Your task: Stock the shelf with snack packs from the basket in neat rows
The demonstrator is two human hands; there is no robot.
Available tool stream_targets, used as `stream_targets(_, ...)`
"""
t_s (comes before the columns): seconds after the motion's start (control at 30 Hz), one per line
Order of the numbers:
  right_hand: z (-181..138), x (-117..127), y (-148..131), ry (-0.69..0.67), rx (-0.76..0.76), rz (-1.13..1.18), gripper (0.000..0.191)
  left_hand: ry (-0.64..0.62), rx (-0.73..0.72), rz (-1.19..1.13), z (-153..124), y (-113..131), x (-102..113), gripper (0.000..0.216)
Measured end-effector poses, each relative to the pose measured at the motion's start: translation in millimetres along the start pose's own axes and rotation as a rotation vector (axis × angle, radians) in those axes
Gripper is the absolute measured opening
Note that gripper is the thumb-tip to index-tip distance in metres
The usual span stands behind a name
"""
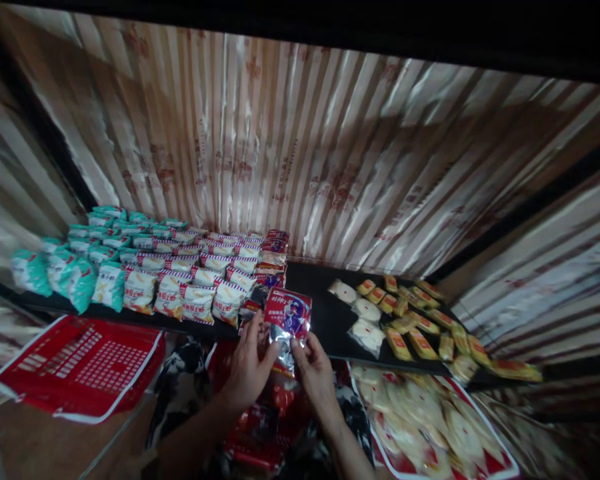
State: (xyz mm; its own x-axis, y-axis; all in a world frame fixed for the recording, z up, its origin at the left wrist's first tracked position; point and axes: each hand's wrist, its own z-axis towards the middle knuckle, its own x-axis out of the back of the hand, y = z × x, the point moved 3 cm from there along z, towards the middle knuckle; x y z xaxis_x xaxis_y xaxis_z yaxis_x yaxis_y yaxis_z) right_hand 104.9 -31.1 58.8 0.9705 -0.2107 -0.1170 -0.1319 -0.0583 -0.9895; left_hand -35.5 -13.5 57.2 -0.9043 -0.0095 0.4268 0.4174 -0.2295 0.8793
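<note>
A red snack packet (291, 311) with a dark blue figure and a silvery lower part is held upright between both hands, just in front of the shelf edge. My left hand (250, 363) pinches its lower left side, and my right hand (313, 365) grips its lower right. Behind it, similar red packets (274, 248) stand in a column on the black shelf (317, 303). White snack bags (197, 301) with red and blue trim stand in rows left of that column. Below my hands, more red packets sit in a red basket on my lap, partly hidden by my arms.
Green snack bags (81, 283) fill the shelf's left end. Round white packs (367, 335) and yellow packets (423, 343) lie on the right. A red basket (100, 357) stands lower left; another basket (497, 463) holds pale packs. Striped sheeting (260, 147) backs the shelf.
</note>
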Motion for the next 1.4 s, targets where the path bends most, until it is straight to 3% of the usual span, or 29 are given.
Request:
stream_targets(0.17,69.6,-7.5,-26.5,0.053,0.113,-0.046,0.039,0.013,-0.206,0.296,22.7,16.1,-6.7,0.059)
stream_targets(0.27,111.5,-11.6,-33.1,0.080,0.196,-0.205,0.037,-0.016,-0.297,0.414,32.7,14.4,-16.0,0.058)
stream_targets(0.53,177.7,-25.2,-46.3,0.139,0.267,-0.792,0.037,-0.034,-0.220,0.483,68.3,6.7,-26.6,0.060)
stream_targets(0.9,193.2,-43.3,-54.9,0.076,0.260,-1.125,0.051,-0.110,-0.099,0.465,88.1,-4.7,-39.4,0.062)
stream_targets(1.2,184.2,-40.1,-60.9,0.106,0.236,-1.425,0.046,-0.125,-0.066,0.477,90.9,-5.0,-37.1,0.062)
stream_targets(1.4,178.8,-46.9,-67.4,0.180,0.594,-1.464,0.030,-0.078,-0.082,0.488,89.5,-10.6,-40.2,0.062)
